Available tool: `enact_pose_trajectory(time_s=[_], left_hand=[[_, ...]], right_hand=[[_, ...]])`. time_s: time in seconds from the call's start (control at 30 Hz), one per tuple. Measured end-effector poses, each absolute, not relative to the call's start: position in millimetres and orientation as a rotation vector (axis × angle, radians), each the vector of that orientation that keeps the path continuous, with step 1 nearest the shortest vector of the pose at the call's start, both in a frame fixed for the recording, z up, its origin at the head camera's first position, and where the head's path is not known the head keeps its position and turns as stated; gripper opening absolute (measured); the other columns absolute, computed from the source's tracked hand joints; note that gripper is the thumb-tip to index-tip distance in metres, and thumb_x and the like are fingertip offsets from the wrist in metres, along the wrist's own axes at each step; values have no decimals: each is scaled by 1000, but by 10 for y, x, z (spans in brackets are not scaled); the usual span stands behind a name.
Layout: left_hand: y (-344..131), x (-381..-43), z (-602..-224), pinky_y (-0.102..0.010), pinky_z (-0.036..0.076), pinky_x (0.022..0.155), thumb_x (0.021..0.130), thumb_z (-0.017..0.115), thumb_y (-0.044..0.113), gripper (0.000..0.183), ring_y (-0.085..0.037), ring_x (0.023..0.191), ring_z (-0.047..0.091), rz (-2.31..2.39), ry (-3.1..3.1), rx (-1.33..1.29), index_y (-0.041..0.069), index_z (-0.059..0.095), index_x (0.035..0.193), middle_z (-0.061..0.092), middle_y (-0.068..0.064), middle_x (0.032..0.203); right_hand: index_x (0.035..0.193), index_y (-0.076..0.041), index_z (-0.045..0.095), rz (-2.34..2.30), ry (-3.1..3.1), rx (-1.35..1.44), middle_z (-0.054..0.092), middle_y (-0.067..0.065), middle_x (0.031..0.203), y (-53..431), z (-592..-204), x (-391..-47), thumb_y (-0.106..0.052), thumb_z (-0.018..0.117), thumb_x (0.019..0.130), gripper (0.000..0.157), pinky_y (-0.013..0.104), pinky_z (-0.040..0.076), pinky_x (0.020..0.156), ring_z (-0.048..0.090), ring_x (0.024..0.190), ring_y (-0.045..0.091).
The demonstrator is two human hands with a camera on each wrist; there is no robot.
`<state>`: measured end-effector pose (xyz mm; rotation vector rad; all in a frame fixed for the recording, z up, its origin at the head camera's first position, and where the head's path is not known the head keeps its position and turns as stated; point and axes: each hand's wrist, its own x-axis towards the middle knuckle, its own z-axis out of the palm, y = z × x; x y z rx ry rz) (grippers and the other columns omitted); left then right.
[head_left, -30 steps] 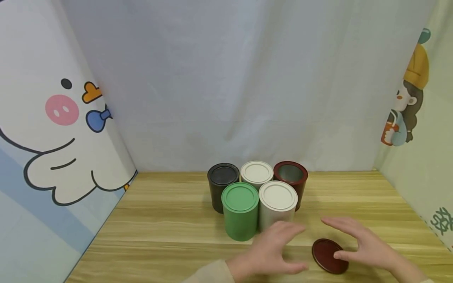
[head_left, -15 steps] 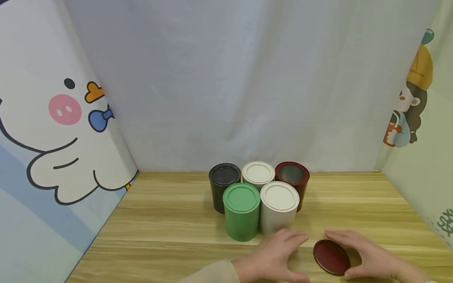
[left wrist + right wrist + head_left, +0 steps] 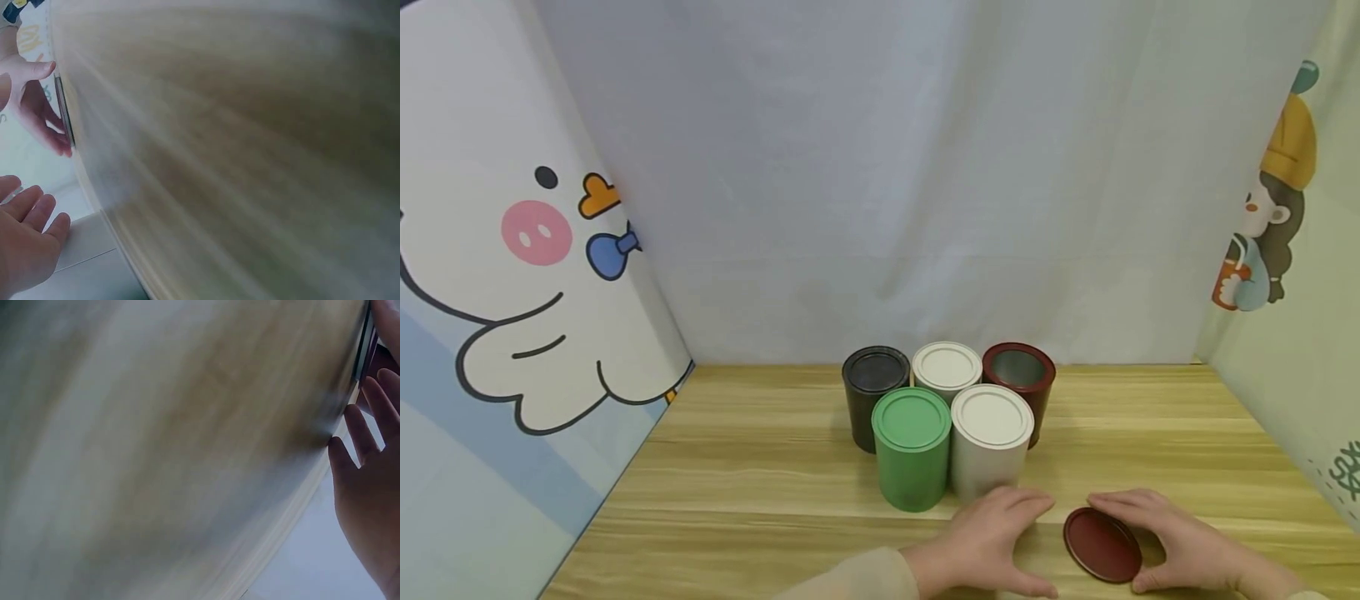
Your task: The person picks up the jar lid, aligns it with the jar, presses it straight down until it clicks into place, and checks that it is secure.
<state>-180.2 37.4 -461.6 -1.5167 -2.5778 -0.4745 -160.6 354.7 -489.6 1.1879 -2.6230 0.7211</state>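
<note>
A dark red round lid (image 3: 1101,546) lies flat on the wooden table in the head view. My right hand (image 3: 1187,546) rests around its right side, loosely curved, with fingertips at the far edge and thumb at the near edge. The right wrist view shows those fingers spread by the lid's edge. Left of the lid, my left hand (image 3: 988,542) rests on the table, thumb and fingers apart, holding nothing. Just beyond it stands a white can (image 3: 991,450) with its lid on. A dark red can (image 3: 1039,400) behind it has an open top with a grey inside.
Beside the white can stands a green can (image 3: 912,467). A black can (image 3: 867,412) and another white can (image 3: 947,367) stand in the back row, close together. A pale curtain (image 3: 820,208) hangs behind the table (image 3: 722,500), with printed cloths at both sides.
Both hands have come down onto the table since a second ago, the right one settling around the lid's right edge. The lid and cans have stayed in place. Little differs over the last half second.
</note>
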Motion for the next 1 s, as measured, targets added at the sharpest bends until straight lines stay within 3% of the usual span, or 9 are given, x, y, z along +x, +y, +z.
enact_pose_trajectory(time_s=[0.33,0.7,1.0], left_hand=[[440,-1829,-4689,-15,31,106,78,76,59,86,-6,131,44,-438,-2639,-1548,13,48,146,52,5,142],[455,-1828,-4747,-13,34,102,76,80,56,84,-3,126,48,-455,-2731,-1498,13,53,142,56,7,137],[445,-1871,-4821,-10,33,100,73,83,54,75,0,117,53,-451,-2645,-1529,16,59,133,62,11,125]], right_hand=[[140,-10,56,664,-2627,1190,56,-3,136,3552,-4903,-1612,-47,87,69,86,16,41,90,36,126,-2],[138,-11,59,614,-2561,1233,57,-4,132,3405,-4932,-1638,-44,90,67,84,11,36,93,43,120,6],[134,-7,61,621,-2434,1321,59,-1,129,3209,-4941,-1689,-55,86,65,87,11,32,97,48,115,13]])
